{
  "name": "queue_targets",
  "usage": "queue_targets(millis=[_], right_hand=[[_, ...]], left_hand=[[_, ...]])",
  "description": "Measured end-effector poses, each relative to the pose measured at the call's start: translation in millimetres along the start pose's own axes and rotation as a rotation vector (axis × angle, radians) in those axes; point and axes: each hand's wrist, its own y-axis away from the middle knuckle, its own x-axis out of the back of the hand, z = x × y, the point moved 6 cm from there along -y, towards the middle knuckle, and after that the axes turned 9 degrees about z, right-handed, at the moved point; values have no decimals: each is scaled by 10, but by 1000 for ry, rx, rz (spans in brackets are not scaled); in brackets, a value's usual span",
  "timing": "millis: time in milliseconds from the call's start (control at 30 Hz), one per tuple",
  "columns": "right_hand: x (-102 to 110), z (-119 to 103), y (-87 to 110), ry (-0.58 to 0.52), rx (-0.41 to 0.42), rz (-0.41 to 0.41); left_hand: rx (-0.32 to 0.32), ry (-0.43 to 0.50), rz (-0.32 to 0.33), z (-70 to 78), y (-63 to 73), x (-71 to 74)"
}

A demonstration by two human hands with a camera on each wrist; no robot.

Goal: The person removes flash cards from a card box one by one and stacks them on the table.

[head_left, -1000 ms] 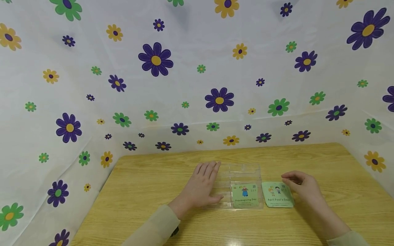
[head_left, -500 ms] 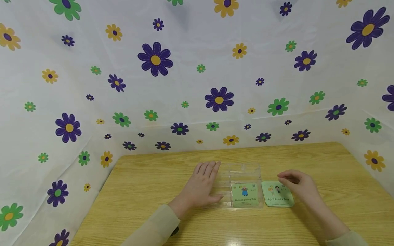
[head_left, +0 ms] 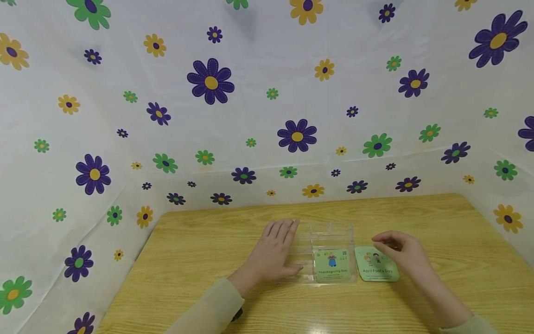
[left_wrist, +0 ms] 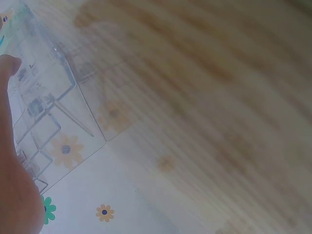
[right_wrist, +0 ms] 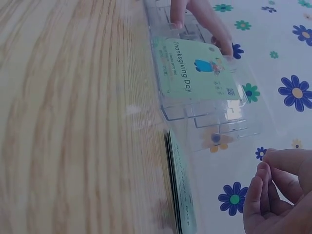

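Observation:
My left hand [head_left: 273, 255] rests over the left half of a clear plastic case [head_left: 332, 228] in the head view, fingers extended together and thumb spread. A green card marked "Thanksgiving Day" [head_left: 332, 267] lies in the right-hand part of the case. Just right of it, a small stack of green cards [head_left: 377, 273] has "April Fool's Day" on top. My right hand [head_left: 406, 255] hovers above the stack's upper right corner, overlapping it in this view. In the right wrist view its loosely curled fingers [right_wrist: 265, 187] meet near the thumb tip, with nothing visible between them.
Both things lie on a wood-grain table [head_left: 200, 260]. A white cloth with flowers [head_left: 250, 116] hangs around the back and sides. The case's clear compartment walls [left_wrist: 61, 102] show beside the thumb in the left wrist view.
My right hand has drifted slightly left over the card stack. The left hand, the case and the cards have stayed in place.

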Motion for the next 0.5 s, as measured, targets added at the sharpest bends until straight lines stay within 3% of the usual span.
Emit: queue_targets(millis=[500], right_hand=[[-55,-67,43,-26,11,-2]], left_hand=[[-3,-2,8,3,9,-24]])
